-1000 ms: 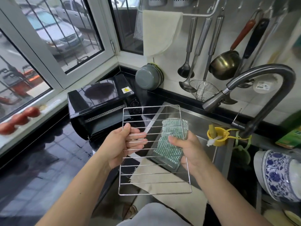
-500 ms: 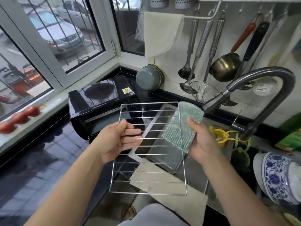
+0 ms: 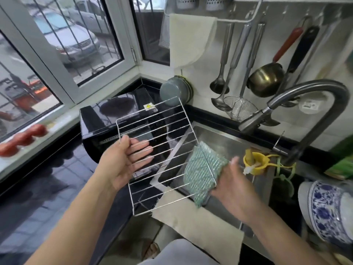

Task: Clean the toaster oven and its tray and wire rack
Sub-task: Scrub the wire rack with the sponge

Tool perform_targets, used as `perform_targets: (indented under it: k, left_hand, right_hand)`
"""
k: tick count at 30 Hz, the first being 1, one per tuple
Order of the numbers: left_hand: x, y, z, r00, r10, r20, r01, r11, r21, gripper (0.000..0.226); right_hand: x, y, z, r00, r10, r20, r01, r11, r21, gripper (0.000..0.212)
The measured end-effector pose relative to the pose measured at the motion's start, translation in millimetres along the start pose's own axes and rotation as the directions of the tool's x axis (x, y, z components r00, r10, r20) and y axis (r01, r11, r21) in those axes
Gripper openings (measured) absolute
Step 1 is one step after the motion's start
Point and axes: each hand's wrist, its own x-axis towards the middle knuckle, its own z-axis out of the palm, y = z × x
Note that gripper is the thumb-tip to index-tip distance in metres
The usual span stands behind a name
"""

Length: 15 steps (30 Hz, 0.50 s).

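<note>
Rack (image 3: 162, 150) tilted over sink (image 3: 225, 138), before oven (image 3: 114, 115) | left hand (image 3: 124, 161) flat, fingers straight, under wires | right hand (image 3: 229, 180) pinches sponge (image 3: 202, 175) at rack's right edge | tip: stroke along each wire, brace from beneath

Wire rack (image 3: 164, 150), tilted, held above the sink (image 3: 225, 138): left hand (image 3: 124, 161) at its left edge, fingers straight under the bars. Right hand (image 3: 231, 182) presses a green scrubbing pad (image 3: 202, 175) to the rack's right edge. Black toaster oven (image 3: 114, 119) on dark desk (image 3: 47, 188), far left. Faucet (image 3: 305, 104) right; ladles (image 3: 227, 73) hanging on the wall.
</note>
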Motion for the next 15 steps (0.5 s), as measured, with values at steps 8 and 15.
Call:
perform_targets:
  k: [8, 15]
  left_hand:
    - [-4.7, -20.0, 11.5, 0.992, -0.07, 0.103, 0.058, 0.991, 0.121, 0.036]
    - [-8.6, -29.8, 15.5, 0.998, 0.061, 0.026, -0.063, 0.996, 0.069, 0.037]
  right_hand:
    - [10.2, -19.3, 2.0, 0.994, -0.062, -0.088, 0.09, 0.928, 0.362, 0.054]
    - [-5.9, -5.6, -0.3, 0.972, 0.234, -0.029, -0.232, 0.926, -0.297, 0.034]
